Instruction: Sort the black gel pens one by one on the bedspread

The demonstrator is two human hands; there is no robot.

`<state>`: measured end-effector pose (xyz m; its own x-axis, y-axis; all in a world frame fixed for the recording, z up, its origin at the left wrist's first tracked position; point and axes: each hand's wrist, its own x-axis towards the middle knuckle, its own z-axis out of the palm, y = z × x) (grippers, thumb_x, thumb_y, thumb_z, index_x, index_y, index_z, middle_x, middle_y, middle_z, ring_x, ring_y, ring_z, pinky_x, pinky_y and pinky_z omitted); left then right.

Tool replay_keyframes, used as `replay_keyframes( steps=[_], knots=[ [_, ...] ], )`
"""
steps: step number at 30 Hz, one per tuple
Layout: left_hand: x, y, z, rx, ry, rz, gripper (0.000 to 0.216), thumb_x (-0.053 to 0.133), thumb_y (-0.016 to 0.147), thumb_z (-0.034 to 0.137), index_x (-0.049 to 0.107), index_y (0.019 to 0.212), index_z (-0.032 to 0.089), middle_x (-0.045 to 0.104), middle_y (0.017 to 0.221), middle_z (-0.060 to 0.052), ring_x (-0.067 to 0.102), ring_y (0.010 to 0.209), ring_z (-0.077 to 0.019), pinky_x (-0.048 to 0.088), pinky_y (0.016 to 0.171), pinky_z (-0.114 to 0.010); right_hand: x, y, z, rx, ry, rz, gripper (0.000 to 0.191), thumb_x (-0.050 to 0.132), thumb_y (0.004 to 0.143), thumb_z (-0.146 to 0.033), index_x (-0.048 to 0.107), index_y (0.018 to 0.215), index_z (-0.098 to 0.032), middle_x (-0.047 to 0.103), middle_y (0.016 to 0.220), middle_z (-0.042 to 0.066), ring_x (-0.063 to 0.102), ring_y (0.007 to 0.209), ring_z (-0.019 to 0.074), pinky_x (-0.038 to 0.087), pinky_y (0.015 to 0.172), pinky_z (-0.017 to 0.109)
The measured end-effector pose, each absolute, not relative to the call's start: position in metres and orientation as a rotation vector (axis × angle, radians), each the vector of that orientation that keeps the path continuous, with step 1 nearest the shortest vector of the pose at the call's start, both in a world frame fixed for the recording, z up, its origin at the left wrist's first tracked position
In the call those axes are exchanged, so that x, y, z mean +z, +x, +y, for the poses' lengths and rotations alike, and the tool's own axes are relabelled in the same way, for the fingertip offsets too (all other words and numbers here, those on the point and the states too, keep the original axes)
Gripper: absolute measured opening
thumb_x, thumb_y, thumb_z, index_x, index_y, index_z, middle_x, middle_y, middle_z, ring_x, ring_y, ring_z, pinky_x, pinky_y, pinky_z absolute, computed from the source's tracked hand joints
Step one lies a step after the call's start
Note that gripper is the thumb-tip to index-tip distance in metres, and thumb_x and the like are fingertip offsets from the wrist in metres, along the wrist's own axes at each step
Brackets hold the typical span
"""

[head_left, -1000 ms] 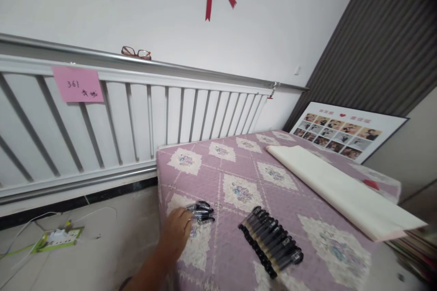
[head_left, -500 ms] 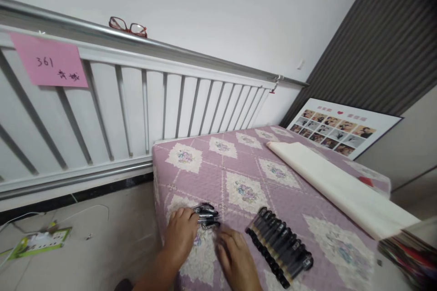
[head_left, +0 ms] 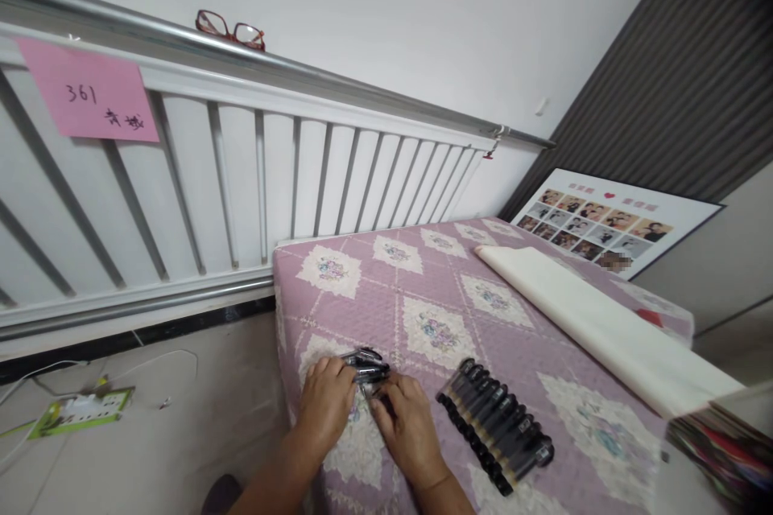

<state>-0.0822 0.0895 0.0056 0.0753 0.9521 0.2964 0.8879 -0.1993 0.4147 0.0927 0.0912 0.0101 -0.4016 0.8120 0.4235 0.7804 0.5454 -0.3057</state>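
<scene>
A small loose bunch of black pens (head_left: pixel 367 366) lies on the purple bedspread in front of me. My left hand (head_left: pixel 328 402) is closed round the left ends of these pens, its fingertips partly out of sight. From the right, my right hand (head_left: pixel 411 428) reaches to the bunch with curled fingers, thumb and forefinger pinched at the near pen ends. Farther right, several black pens with clear barrels (head_left: pixel 495 422) lie side by side in a slanting row, apart from both hands.
The patterned bedspread (head_left: pixel 450 386) covers a bed against a white radiator (head_left: pixel 307 177). Glasses (head_left: pixel 229 30) rest on the rail above a pink note (head_left: pixel 90 88). A cream roll (head_left: pixel 580 322) crosses the right side, before a photo board (head_left: pixel 609 217). A power strip (head_left: pixel 84 412) lies on the floor.
My right hand has moved up and left to the bunch, and its fingers have closed at the pen ends. The left hand stays on the bunch. The view has tilted slightly.
</scene>
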Motion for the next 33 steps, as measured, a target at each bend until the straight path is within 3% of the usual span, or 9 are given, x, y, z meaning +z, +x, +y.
replay_keyframes(
  steps=[19,27,33],
  knots=[
    [0.005,-0.101,0.100,1.093,2.073,1.761,0.010,0.053,0.085,0.017,0.061,0.087,0.022,0.060,0.088,-0.002,0.052,0.088,-0.0200,0.041,0.081,-0.034,0.014,0.062,0.094,-0.061,-1.441,-2.193,0.007,0.065,0.078,-0.020,0.062,0.074,-0.025,0.063,0.083,0.002,0.054,0.087,0.0229,0.028,0.086,0.043],
    [0.008,-0.102,0.097,1.121,2.018,1.643,0.016,0.043,0.088,0.016,0.058,0.090,0.020,0.061,0.088,-0.003,0.055,0.086,-0.0188,0.043,0.079,-0.032,0.009,0.072,0.084,0.135,-1.153,-2.090,0.009,0.055,0.085,-0.020,0.063,0.089,-0.024,0.068,0.088,0.003,0.060,0.085,0.0189,0.043,0.078,0.033],
    [0.014,-0.101,0.092,1.088,2.006,1.562,0.017,0.047,0.085,0.014,0.060,0.091,0.021,0.063,0.088,-0.003,0.056,0.087,-0.0182,0.044,0.079,-0.031,-0.004,0.082,0.073,0.491,-1.316,-1.728,0.016,0.056,0.084,-0.035,0.064,0.081,-0.022,0.068,0.077,0.004,0.063,0.072,0.0176,0.050,0.068,0.027]
  ],
)
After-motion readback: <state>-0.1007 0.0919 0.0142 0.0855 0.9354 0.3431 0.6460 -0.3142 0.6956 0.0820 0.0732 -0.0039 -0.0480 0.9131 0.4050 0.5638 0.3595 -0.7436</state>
